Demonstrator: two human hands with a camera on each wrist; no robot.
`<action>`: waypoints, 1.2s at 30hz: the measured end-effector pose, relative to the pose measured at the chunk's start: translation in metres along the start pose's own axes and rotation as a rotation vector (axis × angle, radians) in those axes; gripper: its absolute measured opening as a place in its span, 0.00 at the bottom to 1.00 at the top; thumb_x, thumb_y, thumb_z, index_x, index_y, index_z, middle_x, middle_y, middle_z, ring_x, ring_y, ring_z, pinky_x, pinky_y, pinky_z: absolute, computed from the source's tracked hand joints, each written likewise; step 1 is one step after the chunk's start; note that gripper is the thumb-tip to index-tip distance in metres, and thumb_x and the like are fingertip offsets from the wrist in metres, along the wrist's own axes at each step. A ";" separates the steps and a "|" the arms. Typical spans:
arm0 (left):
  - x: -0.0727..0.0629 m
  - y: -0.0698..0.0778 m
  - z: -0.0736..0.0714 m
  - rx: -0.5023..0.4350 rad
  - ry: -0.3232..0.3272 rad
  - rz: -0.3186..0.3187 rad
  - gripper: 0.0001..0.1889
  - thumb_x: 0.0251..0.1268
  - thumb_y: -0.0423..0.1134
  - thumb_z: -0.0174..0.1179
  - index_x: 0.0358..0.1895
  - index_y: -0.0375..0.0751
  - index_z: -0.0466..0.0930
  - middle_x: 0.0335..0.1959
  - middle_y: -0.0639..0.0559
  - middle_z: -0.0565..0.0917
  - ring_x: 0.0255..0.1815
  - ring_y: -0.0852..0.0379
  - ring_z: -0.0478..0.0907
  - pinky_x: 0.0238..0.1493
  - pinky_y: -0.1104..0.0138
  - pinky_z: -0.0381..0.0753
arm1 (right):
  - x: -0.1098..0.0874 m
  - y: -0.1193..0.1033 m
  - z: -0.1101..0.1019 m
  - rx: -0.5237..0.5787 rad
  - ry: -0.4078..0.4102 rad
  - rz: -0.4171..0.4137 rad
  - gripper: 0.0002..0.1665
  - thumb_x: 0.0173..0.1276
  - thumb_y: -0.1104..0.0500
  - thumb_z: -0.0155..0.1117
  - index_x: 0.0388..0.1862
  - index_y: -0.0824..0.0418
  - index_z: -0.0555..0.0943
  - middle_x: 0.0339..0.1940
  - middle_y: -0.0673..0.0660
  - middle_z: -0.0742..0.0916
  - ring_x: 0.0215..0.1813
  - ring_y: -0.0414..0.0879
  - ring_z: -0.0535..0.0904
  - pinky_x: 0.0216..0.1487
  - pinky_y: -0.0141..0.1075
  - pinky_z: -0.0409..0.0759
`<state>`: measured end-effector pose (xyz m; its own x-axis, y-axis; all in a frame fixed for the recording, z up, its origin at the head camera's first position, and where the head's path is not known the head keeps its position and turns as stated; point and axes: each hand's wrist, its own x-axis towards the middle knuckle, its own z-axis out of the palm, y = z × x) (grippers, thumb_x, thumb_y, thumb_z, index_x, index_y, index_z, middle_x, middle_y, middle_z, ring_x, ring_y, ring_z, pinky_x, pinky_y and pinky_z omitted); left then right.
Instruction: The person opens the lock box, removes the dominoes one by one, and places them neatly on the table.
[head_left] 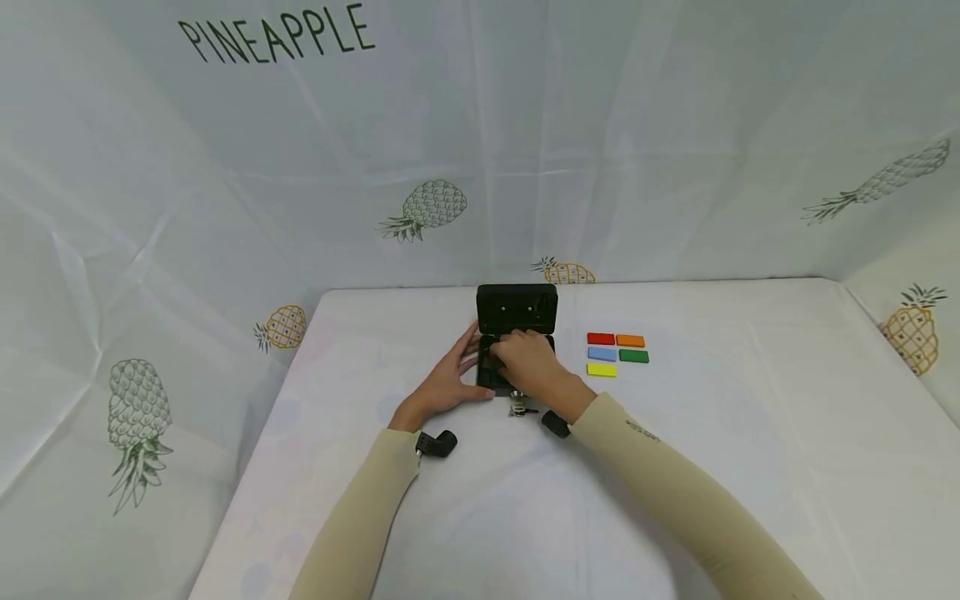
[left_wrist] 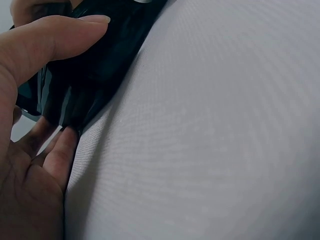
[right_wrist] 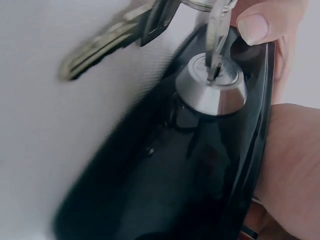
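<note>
A small black lockable box [head_left: 517, 310] stands on the table with its lid raised at the back. My left hand [head_left: 446, 379] braces its left side, fingers spread along the wall and thumb against the front corner. In the left wrist view that thumb [left_wrist: 60, 40] lies straight across the box's dark face. My right hand [head_left: 528, 362] reaches over the front into the box, fingers bent downward; I cannot tell what they hold, as the fingertips are hidden. A silver lock [right_wrist: 212, 97] on the box's front has a key in it, and a second key [right_wrist: 102, 45] hangs from the ring.
Right of the box lie flat coloured blocks: red [head_left: 601, 338], orange [head_left: 631, 341], blue [head_left: 602, 354], green [head_left: 633, 356] and yellow [head_left: 602, 370]. A pineapple-print curtain [head_left: 637, 167] hangs behind the white table [head_left: 720, 467]. Black wrist cameras [head_left: 437, 443] sit at both cuffs.
</note>
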<state>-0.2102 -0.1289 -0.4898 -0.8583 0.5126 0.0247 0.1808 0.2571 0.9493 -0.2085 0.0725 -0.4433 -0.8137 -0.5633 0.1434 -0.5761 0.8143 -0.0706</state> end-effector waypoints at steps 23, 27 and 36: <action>-0.001 -0.003 0.001 0.023 0.012 -0.034 0.66 0.56 0.26 0.79 0.89 0.55 0.38 0.84 0.42 0.56 0.84 0.44 0.57 0.83 0.59 0.64 | -0.062 0.040 -0.035 0.065 0.191 0.054 0.12 0.64 0.62 0.81 0.46 0.59 0.92 0.42 0.53 0.90 0.44 0.51 0.84 0.43 0.44 0.86; -0.001 -0.004 0.001 0.018 0.014 -0.036 0.66 0.56 0.26 0.79 0.89 0.56 0.39 0.84 0.43 0.56 0.84 0.44 0.57 0.83 0.59 0.65 | -0.076 0.052 -0.035 0.067 0.221 0.073 0.14 0.62 0.64 0.82 0.46 0.60 0.92 0.42 0.54 0.91 0.43 0.51 0.85 0.44 0.45 0.87; 0.000 -0.004 0.001 0.021 0.013 -0.031 0.67 0.55 0.26 0.79 0.89 0.57 0.38 0.84 0.44 0.57 0.84 0.46 0.58 0.83 0.60 0.65 | -0.114 0.084 -0.030 0.078 0.255 0.147 0.14 0.56 0.68 0.84 0.42 0.62 0.92 0.41 0.56 0.91 0.44 0.55 0.86 0.47 0.52 0.89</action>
<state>-0.2105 -0.1291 -0.4942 -0.8697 0.4936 -0.0003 0.1640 0.2896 0.9430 -0.1618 0.2092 -0.4360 -0.8490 -0.3785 0.3688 -0.4657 0.8658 -0.1834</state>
